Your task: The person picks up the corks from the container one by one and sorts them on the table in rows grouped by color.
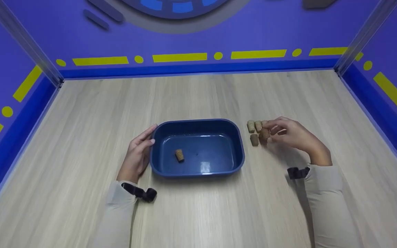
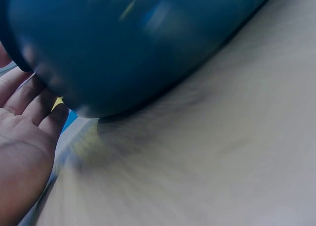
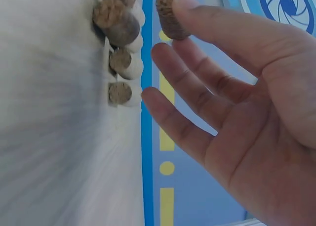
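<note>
A dark blue rectangular plastic basin (image 1: pixel 198 174) stands on the table, with one cork stopper (image 1: pixel 179 155) lying inside toward its left. My left hand (image 1: pixel 138 150) holds the basin's left side, thumb at the rim and fingers (image 2: pixel 30 100) against the outer wall. Right of the basin, my right hand (image 1: pixel 293 137) pinches another cork stopper (image 3: pixel 173 14) between thumb and fingertips. That cork is raised above the table, while the other fingers of this hand stretch out loosely. Several cork stoppers (image 1: pixel 251 126) stand in a small group just left of the right hand, partly covered by it.
The light wood table (image 1: pixel 198 213) is bounded at the back by a purple-blue panel (image 1: pixel 198 44) with yellow marks. Similar panels rise at the left and right. A black wrist camera (image 1: pixel 146 194) sits on the left cuff, and another (image 1: pixel 296 173) on the right.
</note>
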Demonstrator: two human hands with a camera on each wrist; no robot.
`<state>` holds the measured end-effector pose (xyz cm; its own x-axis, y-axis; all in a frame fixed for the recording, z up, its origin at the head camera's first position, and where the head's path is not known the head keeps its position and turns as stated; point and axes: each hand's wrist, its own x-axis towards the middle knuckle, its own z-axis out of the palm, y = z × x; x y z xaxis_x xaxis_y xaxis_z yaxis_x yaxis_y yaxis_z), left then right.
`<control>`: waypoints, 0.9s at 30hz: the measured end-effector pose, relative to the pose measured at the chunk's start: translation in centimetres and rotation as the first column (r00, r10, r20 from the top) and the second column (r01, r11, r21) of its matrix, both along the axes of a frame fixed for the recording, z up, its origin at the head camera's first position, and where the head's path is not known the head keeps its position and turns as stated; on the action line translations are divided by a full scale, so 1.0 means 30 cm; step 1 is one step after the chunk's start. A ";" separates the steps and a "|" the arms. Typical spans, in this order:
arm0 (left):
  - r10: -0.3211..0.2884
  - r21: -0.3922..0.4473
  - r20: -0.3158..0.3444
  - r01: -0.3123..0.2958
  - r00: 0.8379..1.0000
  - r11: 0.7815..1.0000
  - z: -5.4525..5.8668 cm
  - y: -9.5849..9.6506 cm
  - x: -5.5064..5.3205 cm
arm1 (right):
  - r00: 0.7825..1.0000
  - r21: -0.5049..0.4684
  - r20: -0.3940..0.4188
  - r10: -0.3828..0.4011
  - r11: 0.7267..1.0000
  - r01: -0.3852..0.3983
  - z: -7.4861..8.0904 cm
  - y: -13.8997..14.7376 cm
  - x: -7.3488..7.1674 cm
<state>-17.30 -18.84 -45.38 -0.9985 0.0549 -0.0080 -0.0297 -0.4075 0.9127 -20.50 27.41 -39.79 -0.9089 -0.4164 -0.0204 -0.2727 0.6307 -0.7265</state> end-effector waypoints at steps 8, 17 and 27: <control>0.003 -0.006 0.003 -0.003 1.000 1.000 0.000 -0.001 -0.002 | 0.999 0.040 0.041 -0.018 0.999 0.017 -0.015 0.029 0.002; -0.008 0.003 -0.006 0.008 1.000 1.000 -0.003 0.000 -0.002 | 0.999 0.078 0.049 -0.019 0.997 0.015 -0.021 0.045 0.002; 0.013 -0.016 0.020 -0.012 1.000 1.000 -0.004 0.001 -0.002 | 0.999 0.112 0.036 -0.028 0.993 0.024 -0.036 0.036 -0.003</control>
<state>-17.37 -18.82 -45.49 -0.9987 0.0422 -0.0289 -0.0432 -0.3937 0.9182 -20.59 28.50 -40.86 -0.9172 -0.3857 -0.0994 -0.2289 0.7148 -0.6608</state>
